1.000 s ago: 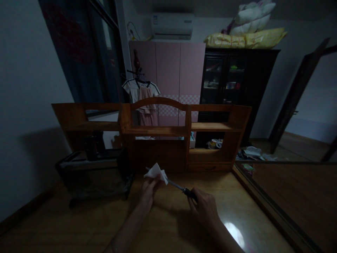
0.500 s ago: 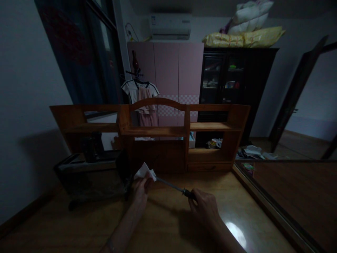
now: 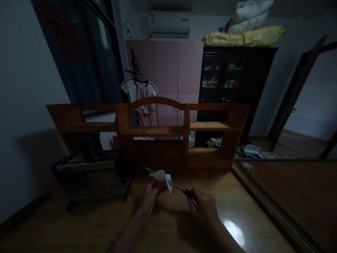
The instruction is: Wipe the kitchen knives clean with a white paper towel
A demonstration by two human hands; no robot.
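My right hand (image 3: pixel 204 203) is closed round the black handle of a sharpening steel (image 3: pixel 177 187), a slim grey rod with a small guard at the handle. The rod points left and away from me, above the wooden tabletop. A white paper tissue (image 3: pixel 161 175) is folded over the middle of the rod. My left hand (image 3: pixel 154 193) pinches this tissue from below, its fingertips partly hidden by the paper. The bare tip of the rod sticks out beyond the tissue on the left.
A wooden shelf unit (image 3: pixel 152 130) stands along the back of the tabletop (image 3: pixel 163 228). On the left sits a dark, glossy box-like appliance (image 3: pixel 92 181). A raised ledge (image 3: pixel 263 203) runs down the right side. Farther back are a pink wardrobe (image 3: pixel 165 66) and a black cabinet (image 3: pixel 259 80).
My left hand and the tissue have slid along the rod from its tip towards the handle, so the tip now shows. My right hand has stayed almost in place.
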